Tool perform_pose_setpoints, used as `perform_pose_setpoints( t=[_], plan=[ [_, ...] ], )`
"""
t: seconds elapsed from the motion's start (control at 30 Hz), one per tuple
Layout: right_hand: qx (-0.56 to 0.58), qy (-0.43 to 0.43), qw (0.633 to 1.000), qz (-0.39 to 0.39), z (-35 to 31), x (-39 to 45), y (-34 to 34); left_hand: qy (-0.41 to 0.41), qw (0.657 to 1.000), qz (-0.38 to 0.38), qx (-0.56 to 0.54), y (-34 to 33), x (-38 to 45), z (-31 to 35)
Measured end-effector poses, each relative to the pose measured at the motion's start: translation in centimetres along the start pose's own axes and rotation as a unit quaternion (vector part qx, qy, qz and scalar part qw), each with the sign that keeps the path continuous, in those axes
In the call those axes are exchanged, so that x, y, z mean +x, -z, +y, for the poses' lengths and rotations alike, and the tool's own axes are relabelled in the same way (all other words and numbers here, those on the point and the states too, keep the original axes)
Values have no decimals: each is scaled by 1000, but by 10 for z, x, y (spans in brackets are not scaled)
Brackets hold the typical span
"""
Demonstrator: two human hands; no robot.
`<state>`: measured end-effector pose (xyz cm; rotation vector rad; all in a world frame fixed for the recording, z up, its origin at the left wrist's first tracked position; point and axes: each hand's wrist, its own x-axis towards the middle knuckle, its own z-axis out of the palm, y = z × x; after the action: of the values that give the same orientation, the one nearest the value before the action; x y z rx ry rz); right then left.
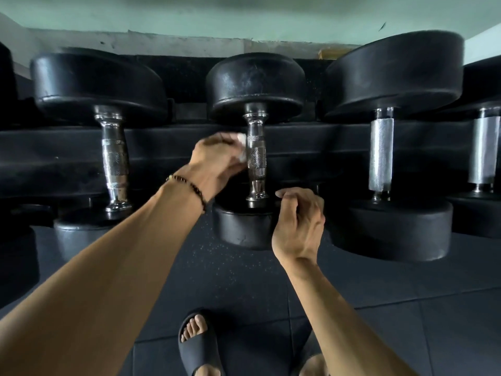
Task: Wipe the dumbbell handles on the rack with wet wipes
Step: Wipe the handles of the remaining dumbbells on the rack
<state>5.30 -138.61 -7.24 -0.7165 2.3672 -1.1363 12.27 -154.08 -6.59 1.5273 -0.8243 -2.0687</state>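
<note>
You are looking at a dim scene, brightest along the pale green wall (pixel 244 20) at twelve o'clock. Soft highlights glint on the chrome handle (pixel 256 156) at centre. The black rack (pixel 67 156) at nine o'clock sinks into shadow. Wide-angle distortion bows the dumbbells (pixel 393 74) outward toward three o'clock. The left forearm (pixel 95 280) at seven o'clock looks soft and smeared.
</note>
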Motion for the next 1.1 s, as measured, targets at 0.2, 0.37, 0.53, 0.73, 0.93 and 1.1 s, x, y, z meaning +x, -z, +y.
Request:
perform_pose_setpoints(
  t=[0.2, 0.37, 0.53, 0.73, 0.93, 1.1],
  plan=[
    [-1, 1, 1000, 1, 0, 0, 0, 80, 985, -118, 94, 6, 6, -5],
    [-4, -3, 1000, -2, -1, 0, 0, 29, 995, -97, -2, 5, 12, 2],
    [-3, -5, 1000, -4, -1, 0, 0, 67, 982, -169, 48, 14, 18, -10],
    [-5, -4, 1000, -2, -3, -1, 1, 21, 991, -127, -32, 4, 28, -4],
    [-4, -11, 1000, 0, -5, 0, 1, 110, 946, -218, 211, 24, 10, -20],
    [-5, 17, 1000, 8, -3, 1, 1, 37, 983, -168, 58, 8, 26, -4]
  ],
)
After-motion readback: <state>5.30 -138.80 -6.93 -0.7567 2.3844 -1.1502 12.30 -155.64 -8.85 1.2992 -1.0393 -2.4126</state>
